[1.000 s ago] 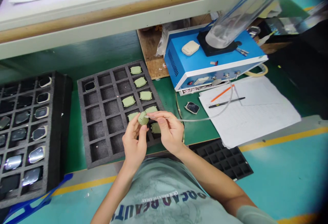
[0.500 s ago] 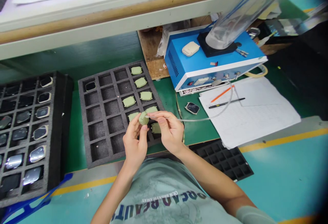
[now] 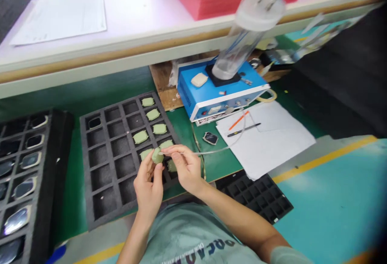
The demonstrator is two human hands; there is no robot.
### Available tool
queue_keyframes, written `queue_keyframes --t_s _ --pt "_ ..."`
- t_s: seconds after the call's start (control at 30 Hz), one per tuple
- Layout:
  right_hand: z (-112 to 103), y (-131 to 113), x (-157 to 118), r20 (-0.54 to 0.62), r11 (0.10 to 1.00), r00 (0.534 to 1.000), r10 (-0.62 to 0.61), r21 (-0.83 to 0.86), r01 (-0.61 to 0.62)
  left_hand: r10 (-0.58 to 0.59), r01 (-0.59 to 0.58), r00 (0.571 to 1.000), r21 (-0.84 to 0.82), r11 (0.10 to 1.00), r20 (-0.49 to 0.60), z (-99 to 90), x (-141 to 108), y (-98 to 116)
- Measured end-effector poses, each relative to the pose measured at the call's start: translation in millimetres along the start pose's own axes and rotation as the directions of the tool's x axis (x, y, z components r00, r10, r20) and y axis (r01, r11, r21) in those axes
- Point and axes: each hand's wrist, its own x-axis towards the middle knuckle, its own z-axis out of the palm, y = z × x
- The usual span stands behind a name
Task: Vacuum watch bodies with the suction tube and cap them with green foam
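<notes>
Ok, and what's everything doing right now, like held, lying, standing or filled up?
Small green rounded case: held in left hand
Thin clear flexible tube: pinched in right hand
Dark grey foam grid tray: partly filled
Clear plastic cylinder: standing on blue metal box
Orange thin stick: lying on white paper
Square dark-screened watch: lying screen up

One camera, worn on the head, looks from above and behind the desk's (image 3: 217, 160) near edge, forward and steeply down. It is within arm's reach: the left hand (image 3: 149, 187) and right hand (image 3: 188, 170) show near the middle, the shirt (image 3: 190, 225) below them. The view extends past the desk's far edge to the shelf (image 3: 134, 12).
</notes>
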Motion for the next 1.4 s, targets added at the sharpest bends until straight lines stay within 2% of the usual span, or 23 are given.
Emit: queue_keyframes --t_s 0.17,0.7,1.4 --pt "1 3 5 0.0 0.997 0.999 -0.034 0.066 0.034 0.021 -0.02 0.999 0.028 0.999 -0.042 1.3 5 0" --pt "2 6 4 0.009 0.992 1.0 -0.025 0.125 0.024 0.049 -0.047 0.998 0.053 0.997 -0.031 1.5 6 -3" --pt "1 4 -5 -0.004 0.999 0.999 -0.034 0.029 0.034 0.042 -0.045 0.999 0.084 0.995 0.033 -4.6 -3 -6"
